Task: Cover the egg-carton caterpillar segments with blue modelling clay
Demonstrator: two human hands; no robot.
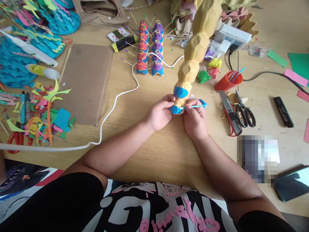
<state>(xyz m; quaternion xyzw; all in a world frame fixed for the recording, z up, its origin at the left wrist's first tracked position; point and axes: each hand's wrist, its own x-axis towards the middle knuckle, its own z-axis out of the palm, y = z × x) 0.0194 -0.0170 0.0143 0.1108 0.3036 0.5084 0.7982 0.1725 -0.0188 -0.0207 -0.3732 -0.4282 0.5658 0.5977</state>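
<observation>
A long yellow bumpy model [189, 69], like a chain of egg-carton cups, runs from the top of the view down to my hands. Blue patches cover parts of its near end. My left hand [161, 112] grips that near end from the left, with thumb and fingers closed on it. In my right hand [196, 119] a thin blue stick [196, 106] is pinched, its tip pointing left against the blue patch at the near end. Another blue piece shows just behind my right fingers.
Red and purple cup figures [142, 48] stand beyond my left hand, with a white cable [116, 103] nearby. To the right are an orange cup [228, 80], a cutter [229, 112] and scissors [245, 112]. A cardboard sheet [84, 80] and paper scraps [43, 119] lie left.
</observation>
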